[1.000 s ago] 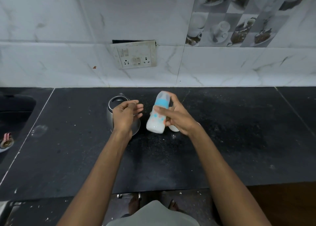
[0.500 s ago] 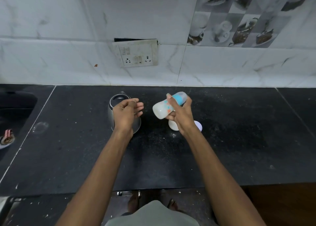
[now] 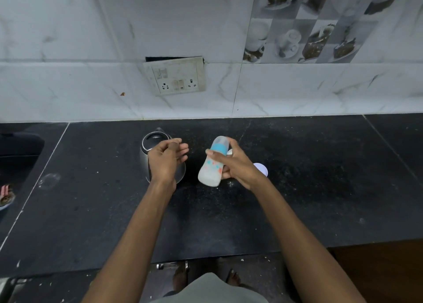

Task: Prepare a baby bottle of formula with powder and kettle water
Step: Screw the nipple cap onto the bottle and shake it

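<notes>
While the black tabletop [image 3: 297, 199] fills the lower half of the frame, the baby bottle [image 3: 211, 165] is held just right of centre, lifted clear of the surface and tilted, its capped top leaning toward the upper right and its base toward the lower left. It is gripped by the right hand [image 3: 238, 165], whose fingers [image 3: 214, 154] are wrapped across the front of the body below the blue collar. Milky white liquid is seen through the lower part of the bottle, and small orange and blue marks are printed on its side. Just left of centre, the left hand [image 3: 166, 159] is held over the steel kettle [image 3: 152, 146], the fingers loosely curled and nothing gripped; whether the kettle is actually touched cannot be told. The kettle is stood upright on the tabletop, its dark lid seen from above. Behind the right hand, a white round lid [image 3: 262, 168] is partly shown, and what it belongs to cannot be made out. A grubby switch and socket plate [image 3: 175, 76] is mounted on the marble-tiled wall in the upper centre.
</notes>
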Tool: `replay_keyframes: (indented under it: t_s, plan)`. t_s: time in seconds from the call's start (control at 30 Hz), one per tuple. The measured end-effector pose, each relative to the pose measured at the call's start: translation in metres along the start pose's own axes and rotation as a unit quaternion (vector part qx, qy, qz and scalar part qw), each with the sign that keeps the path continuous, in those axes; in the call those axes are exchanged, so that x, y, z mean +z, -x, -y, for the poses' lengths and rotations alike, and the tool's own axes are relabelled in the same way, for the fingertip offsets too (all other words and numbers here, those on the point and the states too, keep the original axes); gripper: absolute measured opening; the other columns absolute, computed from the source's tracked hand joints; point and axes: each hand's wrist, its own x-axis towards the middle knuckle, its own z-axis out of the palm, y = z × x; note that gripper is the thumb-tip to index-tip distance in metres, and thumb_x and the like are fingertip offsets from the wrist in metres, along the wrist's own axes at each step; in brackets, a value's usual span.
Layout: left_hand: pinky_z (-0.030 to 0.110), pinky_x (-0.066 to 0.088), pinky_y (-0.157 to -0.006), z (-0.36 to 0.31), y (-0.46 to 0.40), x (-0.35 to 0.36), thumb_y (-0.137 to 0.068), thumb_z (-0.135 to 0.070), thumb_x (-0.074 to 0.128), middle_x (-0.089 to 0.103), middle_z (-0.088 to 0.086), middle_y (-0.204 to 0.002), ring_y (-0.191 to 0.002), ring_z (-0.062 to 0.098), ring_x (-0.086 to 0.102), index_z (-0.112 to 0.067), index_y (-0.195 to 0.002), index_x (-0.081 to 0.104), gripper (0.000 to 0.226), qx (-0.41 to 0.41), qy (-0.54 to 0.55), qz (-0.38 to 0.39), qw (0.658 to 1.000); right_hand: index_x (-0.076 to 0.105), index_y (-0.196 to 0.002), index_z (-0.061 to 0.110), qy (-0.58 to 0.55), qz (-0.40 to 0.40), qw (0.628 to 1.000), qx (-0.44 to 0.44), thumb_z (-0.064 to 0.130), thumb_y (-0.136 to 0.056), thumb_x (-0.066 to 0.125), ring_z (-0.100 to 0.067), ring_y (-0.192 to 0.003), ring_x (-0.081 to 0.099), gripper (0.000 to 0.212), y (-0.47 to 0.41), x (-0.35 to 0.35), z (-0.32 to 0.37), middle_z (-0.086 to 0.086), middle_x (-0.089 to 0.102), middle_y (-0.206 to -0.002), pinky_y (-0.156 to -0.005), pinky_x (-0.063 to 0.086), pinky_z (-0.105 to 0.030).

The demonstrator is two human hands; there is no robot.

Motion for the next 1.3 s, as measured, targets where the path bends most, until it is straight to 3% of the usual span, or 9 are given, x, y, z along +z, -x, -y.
replay_keyframes:
  t_s: [0.1, 0.2, 0.4, 0.57, 0.73, 0.9, 1.03, 1.2, 1.3]
  plan:
    - [0.031, 0.062, -0.076, 0.000, -0.001, 0.002, -0.105, -0.004, 0.054, 0.076, 0.011, -0.089, -0.081, 0.018, 0.075, 0.001, -0.111, 0.070, 0.018, 0.004, -0.003, 0.002, 1.000, 0.042, -0.141, 0.030, -0.033, -0.038, 0.998, -0.033, 0.031, -0.088, 0.084, -0.018, -0.087, 0.077, 0.068, 0.002, -0.002, 0.003, -0.014, 0.067, -0.116, -0.064, 0.062, -0.034]
    - [0.031, 0.062, -0.077, 0.001, -0.002, 0.005, -0.105, -0.005, 0.054, 0.076, 0.012, -0.090, -0.082, 0.019, 0.075, 0.001, -0.111, 0.071, 0.018, 0.003, -0.003, 0.001, 1.000, 0.036, -0.140, 0.027, -0.120, -0.144, 0.980, -0.066, 0.032, -0.090, 0.082, -0.022, -0.099, 0.076, 0.067, -0.006, -0.001, 0.004, -0.010, 0.062, -0.119, -0.065, 0.062, -0.033]
    - [0.030, 0.062, -0.075, 0.000, -0.003, 0.010, -0.106, -0.005, 0.054, 0.075, 0.010, -0.089, -0.081, 0.018, 0.074, -0.005, -0.103, 0.070, 0.017, 0.003, -0.005, 0.011, 1.000, 0.044, -0.141, 0.034, 0.046, 0.034, 0.998, -0.010, 0.032, -0.086, 0.085, -0.026, -0.097, 0.078, 0.069, 0.006, -0.002, 0.005, -0.017, 0.069, -0.117, -0.079, 0.065, -0.049]
    - [0.031, 0.062, -0.075, 0.000, -0.005, 0.007, -0.105, -0.005, 0.054, 0.076, 0.010, -0.089, -0.081, 0.019, 0.075, -0.004, -0.104, 0.071, 0.017, 0.009, -0.008, 0.002, 1.000, 0.035, -0.142, 0.024, -0.147, -0.149, 0.975, -0.068, 0.028, -0.091, 0.081, -0.025, -0.102, 0.075, 0.068, -0.006, 0.005, 0.006, -0.009, 0.061, -0.118, -0.065, 0.063, -0.034]
    - [0.030, 0.062, -0.075, 0.000, -0.004, 0.007, -0.105, -0.005, 0.055, 0.076, 0.009, -0.088, -0.082, 0.019, 0.075, -0.004, -0.105, 0.071, 0.016, 0.007, -0.012, 0.001, 1.000, 0.042, -0.143, 0.033, 0.018, 0.017, 0.999, -0.020, 0.030, -0.087, 0.085, -0.027, -0.100, 0.077, 0.070, 0.001, -0.003, 0.006, -0.013, 0.069, -0.116, -0.077, 0.065, -0.046]
    - [0.032, 0.062, -0.076, -0.002, -0.007, 0.006, -0.106, -0.006, 0.055, 0.077, 0.010, -0.089, -0.084, 0.021, 0.075, -0.007, -0.101, 0.072, 0.018, 0.011, -0.014, 0.001, 1.000, 0.037, -0.141, 0.026, -0.142, -0.122, 0.980, -0.059, 0.028, -0.091, 0.080, -0.022, -0.098, 0.075, 0.066, -0.004, 0.003, 0.004, -0.013, 0.062, -0.120, -0.065, 0.063, -0.033]
    - [0.033, 0.062, -0.078, 0.000, -0.007, 0.007, -0.106, -0.006, 0.055, 0.077, 0.010, -0.091, -0.085, 0.020, 0.075, -0.004, -0.106, 0.071, 0.017, 0.009, -0.017, 0.003, 1.000, 0.043, -0.141, 0.034, 0.006, 0.003, 1.000, -0.027, 0.030, -0.085, 0.086, -0.027, -0.102, 0.076, 0.071, 0.001, 0.001, 0.000, -0.015, 0.068, -0.120, -0.077, 0.065, -0.047]
    - [0.031, 0.061, -0.075, 0.000, -0.006, 0.009, -0.105, -0.005, 0.054, 0.076, 0.010, -0.089, -0.081, 0.018, 0.074, -0.005, -0.103, 0.071, 0.017, 0.010, -0.014, 0.003, 1.000, 0.040, -0.139, 0.030, -0.165, -0.108, 0.978, -0.063, 0.027, -0.087, 0.085, -0.033, -0.109, 0.074, 0.068, -0.005, 0.004, 0.007, -0.018, 0.064, -0.127, -0.078, 0.065, -0.048]
    - [0.031, 0.062, -0.075, 0.003, -0.007, 0.006, -0.105, -0.004, 0.054, 0.076, 0.011, -0.089, -0.080, 0.019, 0.074, -0.003, -0.106, 0.071, 0.017, 0.005, -0.013, 0.000, 1.000, 0.041, -0.142, 0.031, -0.073, -0.042, 0.995, -0.056, 0.025, -0.088, 0.084, -0.029, -0.104, 0.076, 0.069, 0.000, 0.000, 0.015, -0.017, 0.067, -0.121, -0.072, 0.064, -0.040]
